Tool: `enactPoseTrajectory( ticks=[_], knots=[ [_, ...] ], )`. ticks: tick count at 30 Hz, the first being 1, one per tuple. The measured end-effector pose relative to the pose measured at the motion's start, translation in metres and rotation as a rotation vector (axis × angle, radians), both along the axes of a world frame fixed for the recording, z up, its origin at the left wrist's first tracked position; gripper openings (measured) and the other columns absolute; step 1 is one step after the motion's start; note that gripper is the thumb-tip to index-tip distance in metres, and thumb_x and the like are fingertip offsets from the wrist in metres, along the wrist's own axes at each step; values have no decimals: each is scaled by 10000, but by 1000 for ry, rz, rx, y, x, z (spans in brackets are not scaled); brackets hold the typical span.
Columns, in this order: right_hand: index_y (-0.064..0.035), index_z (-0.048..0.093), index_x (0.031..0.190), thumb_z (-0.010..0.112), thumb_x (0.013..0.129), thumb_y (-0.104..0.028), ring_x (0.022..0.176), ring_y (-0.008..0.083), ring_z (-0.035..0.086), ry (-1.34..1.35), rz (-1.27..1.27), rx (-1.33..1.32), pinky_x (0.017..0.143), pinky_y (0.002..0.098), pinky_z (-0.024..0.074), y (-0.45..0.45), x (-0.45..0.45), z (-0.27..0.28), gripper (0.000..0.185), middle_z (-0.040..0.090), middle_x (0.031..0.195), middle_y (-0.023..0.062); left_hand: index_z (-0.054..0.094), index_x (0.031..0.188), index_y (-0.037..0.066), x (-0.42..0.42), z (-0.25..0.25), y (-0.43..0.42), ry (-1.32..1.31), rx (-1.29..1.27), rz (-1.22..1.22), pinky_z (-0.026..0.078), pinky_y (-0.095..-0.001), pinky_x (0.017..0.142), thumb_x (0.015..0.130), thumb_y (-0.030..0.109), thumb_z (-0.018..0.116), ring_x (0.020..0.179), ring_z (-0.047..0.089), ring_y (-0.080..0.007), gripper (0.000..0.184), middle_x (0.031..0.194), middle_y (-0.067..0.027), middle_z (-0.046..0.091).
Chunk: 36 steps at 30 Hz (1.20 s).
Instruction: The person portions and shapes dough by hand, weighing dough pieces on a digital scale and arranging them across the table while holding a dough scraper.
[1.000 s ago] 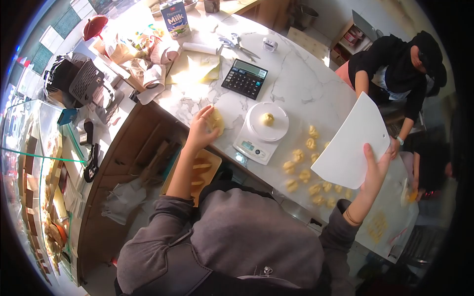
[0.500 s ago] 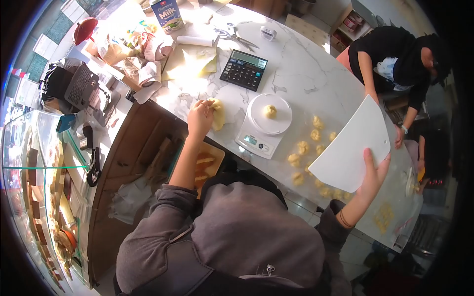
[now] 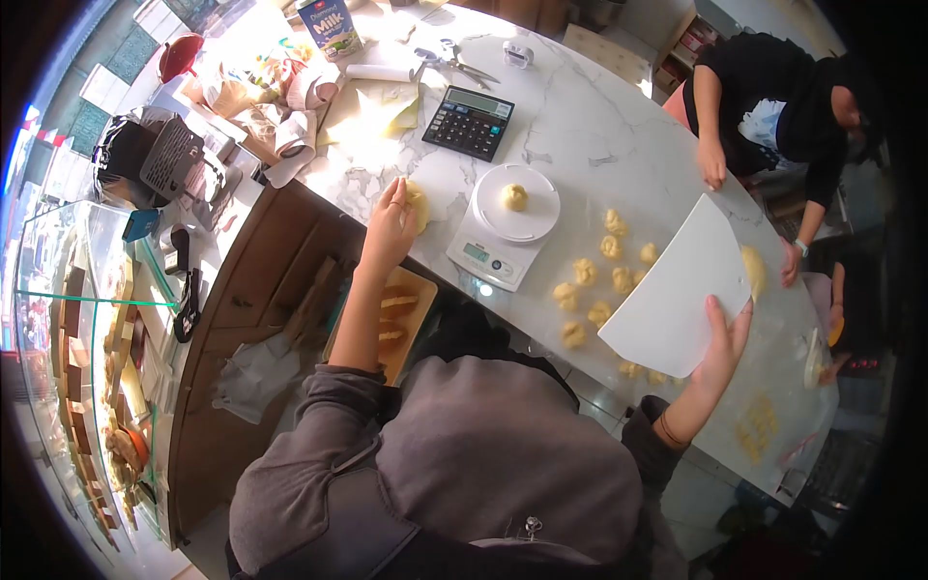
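Note:
My left hand (image 3: 389, 230) is closed on a lump of pale yellow dough (image 3: 419, 207) at the table's near edge, its fingers covering part of it. In my right hand (image 3: 723, 346) is a white, flat dough scraper (image 3: 677, 290) with a small hole near one edge, held up over the table. Between my hands stands a white kitchen scale (image 3: 491, 259); a single dough ball (image 3: 514, 197) rests on its round plate. Several small dough pieces (image 3: 585, 272) lie right of the scale, some partly hidden by the scraper.
A black calculator (image 3: 468, 122), scissors (image 3: 454, 61) and a milk carton (image 3: 330, 29) are farther back. A tray (image 3: 422, 314) sits below the table edge. At the far right, a co-worker (image 3: 764, 106) leans by the table, near a larger dough piece (image 3: 753, 272).
The view has shifted slightly. My left hand's fingers now extend more over the dough. The co-worker's hand has come into sight beside the scraper, and the larger dough piece behind it shows.

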State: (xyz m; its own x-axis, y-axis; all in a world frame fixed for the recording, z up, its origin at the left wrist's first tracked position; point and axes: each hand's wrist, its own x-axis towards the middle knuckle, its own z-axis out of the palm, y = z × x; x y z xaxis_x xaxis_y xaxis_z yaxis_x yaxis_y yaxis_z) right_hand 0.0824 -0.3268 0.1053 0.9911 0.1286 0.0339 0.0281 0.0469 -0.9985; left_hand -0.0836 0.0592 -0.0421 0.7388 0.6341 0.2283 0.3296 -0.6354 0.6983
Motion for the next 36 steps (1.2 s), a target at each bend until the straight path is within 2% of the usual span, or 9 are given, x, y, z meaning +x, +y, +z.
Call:
enactPoseTrajectory(
  ticks=[3, 6, 10, 14, 18, 21, 25, 29, 36],
  knots=[
    [-19, 343, 1295, 593, 795, -29, 1042, 183, 479, -22, -13, 11, 882, 300, 400, -8, 4, 0, 559, 480, 1181, 105, 426, 1291, 79, 9, 22, -20, 236, 581, 178, 348, -359, 980, 802, 86, 532, 1191, 411, -318, 501, 1334, -163, 385],
    [-6, 341, 1299, 588, 811, -55, 1043, 182, 492, -21, -14, 3, 891, 293, 390, -13, 6, -3, 549, 493, 1169, 103, 552, 1152, 79, 26, 42, -27, -142, 234, 104, 383, -361, 938, 805, 82, 557, 1107, 490, -278, 347, 1205, -129, 516],
    [-10, 336, 1302, 590, 804, -44, 1048, 184, 488, -6, -12, 31, 895, 298, 389, -13, 3, -9, 560, 489, 1175, 105, 633, 962, 45, 47, 60, -30, -226, 165, -119, 440, -345, 823, 799, 83, 578, 949, 566, -263, 176, 1043, -82, 604],
    [-13, 331, 1307, 589, 802, -38, 1065, 184, 477, -10, -29, -3, 899, 302, 388, -22, 1, -10, 568, 480, 1191, 103, 638, 932, 36, 68, 78, -29, -266, 72, -208, 462, -347, 775, 787, 70, 582, 864, 590, -269, 160, 973, -104, 616],
    [-19, 336, 1309, 588, 802, -35, 1078, 182, 473, 13, -68, 18, 911, 303, 385, -27, -7, -5, 566, 476, 1200, 100, 632, 921, 33, 44, 82, -8, -307, 1, 106, 481, -304, 677, 800, 61, 574, 795, 607, -214, 136, 919, -104, 614],
    [-22, 337, 1302, 607, 783, -22, 1060, 189, 482, -29, 51, 65, 904, 311, 392, -5, -12, -6, 585, 487, 1185, 106, 622, 913, 20, 2, 30, 4, -331, 85, 344, 485, -266, 598, 793, 38, 569, 731, 603, -191, 132, 847, -116, 603],
    [-7, 375, 1271, 623, 787, -70, 962, 173, 541, -109, 467, -114, 838, 294, 441, 72, -19, -4, 548, 545, 1096, 108, 617, 909, 0, -29, -16, -22, -249, -26, 298, 463, -259, 539, 730, 70, 635, 661, 587, -174, 193, 833, -122, 598],
    [45, 322, 1269, 613, 766, -81, 776, 352, 628, -432, 789, -448, 684, 389, 499, 168, -43, -32, 594, 606, 827, 255, 623, 958, 1, -26, -18, -37, -90, 219, 239, 465, -318, 720, 647, 107, 718, 795, 566, -226, 341, 911, -114, 584],
    [116, 322, 1245, 528, 780, -48, 683, 401, 609, -585, 956, -886, 606, 443, 493, 260, -85, -72, 534, 595, 705, 267, 623, 968, 1, -37, -16, -11, -90, -70, 183, 479, -304, 663, 640, 71, 723, 733, 580, -219, 350, 910, -122, 580]
  ],
)
